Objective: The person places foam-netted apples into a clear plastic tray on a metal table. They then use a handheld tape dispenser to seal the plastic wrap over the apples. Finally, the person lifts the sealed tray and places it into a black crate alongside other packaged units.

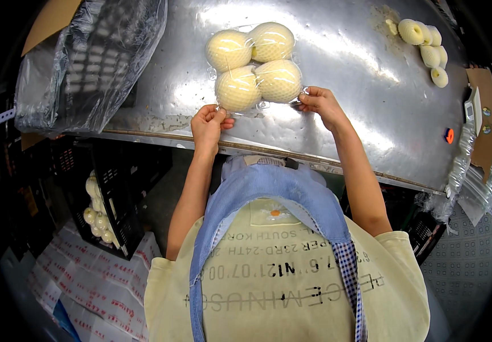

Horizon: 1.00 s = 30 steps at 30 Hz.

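Left fingers (220,115), right fingers (311,99) pinching glossy clear plastic pack (263,105); inside, four round cream foam-netted bundles (238,90).

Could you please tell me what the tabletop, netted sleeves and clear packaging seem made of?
Tabletop: metal, perhaps steel; scuffed but shiny, with bright glare.
Netted sleeves: probably plastic foam, apparently matte, judging by the padded mesh.
Clear packaging: likely thin plastic, glossy and see-through, with sharp highlights.
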Tool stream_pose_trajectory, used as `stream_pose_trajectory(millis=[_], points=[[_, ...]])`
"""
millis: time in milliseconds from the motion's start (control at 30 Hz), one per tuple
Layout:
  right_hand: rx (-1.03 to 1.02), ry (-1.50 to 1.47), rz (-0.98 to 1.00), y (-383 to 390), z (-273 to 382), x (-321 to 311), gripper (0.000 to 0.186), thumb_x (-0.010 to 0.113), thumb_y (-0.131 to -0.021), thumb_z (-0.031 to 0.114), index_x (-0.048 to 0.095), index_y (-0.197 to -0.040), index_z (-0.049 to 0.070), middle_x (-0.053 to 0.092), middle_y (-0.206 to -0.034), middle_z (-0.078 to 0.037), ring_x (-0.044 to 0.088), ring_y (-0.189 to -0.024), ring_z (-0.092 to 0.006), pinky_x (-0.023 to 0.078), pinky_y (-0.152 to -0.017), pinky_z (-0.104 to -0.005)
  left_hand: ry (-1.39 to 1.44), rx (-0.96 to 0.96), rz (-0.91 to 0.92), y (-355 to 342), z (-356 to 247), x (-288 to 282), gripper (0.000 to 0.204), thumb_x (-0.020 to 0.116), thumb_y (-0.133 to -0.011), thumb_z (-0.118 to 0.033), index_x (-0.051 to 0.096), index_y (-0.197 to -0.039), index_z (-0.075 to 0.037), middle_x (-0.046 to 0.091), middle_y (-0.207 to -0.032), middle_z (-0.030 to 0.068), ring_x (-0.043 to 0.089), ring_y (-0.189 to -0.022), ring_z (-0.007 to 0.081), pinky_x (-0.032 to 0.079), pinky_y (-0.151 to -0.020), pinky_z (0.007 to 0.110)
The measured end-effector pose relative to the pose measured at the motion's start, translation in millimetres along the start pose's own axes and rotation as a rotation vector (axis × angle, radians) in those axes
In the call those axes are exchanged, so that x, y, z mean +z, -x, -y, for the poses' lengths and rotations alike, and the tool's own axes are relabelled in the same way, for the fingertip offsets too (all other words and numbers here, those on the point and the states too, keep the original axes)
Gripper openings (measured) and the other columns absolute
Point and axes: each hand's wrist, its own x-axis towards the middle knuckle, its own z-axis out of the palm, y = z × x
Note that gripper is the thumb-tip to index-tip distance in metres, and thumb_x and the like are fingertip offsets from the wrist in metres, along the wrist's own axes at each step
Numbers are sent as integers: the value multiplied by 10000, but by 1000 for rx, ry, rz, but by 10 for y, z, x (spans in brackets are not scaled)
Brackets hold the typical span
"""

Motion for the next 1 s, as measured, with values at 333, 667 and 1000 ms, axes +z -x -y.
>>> stream_pose_trajectory(millis=[333,667,1000], points=[[53,92,-10,44,145,35,198,594,-863,135,617,-923,-53,651,-871,-127,638,-814,-178,516,-773,-285,-83,-16,24,5,-50,-31,199,587,-843,-66,567,-990,66,631,-818,123,635,-645,167,522,-579,247],[126,160,-47,3,191,123,149,572,-879,98,605,-852,-45,645,-814,-125,643,-770,-178,530,-727,-271,-94,1,25,-47,-23,-65,166,604,-847,-79,579,-961,40,631,-801,103,633,-641,158,521,-583,239],[81,-32,-95,112,-72,327,135,581,-857,52,613,-878,-77,642,-798,-113,632,-712,-151,527,-659,-247,284,-227,230,166,76,95,275,635,-858,-166,545,-1028,30,610,-945,125,624,-832,206,550,-755,330]])
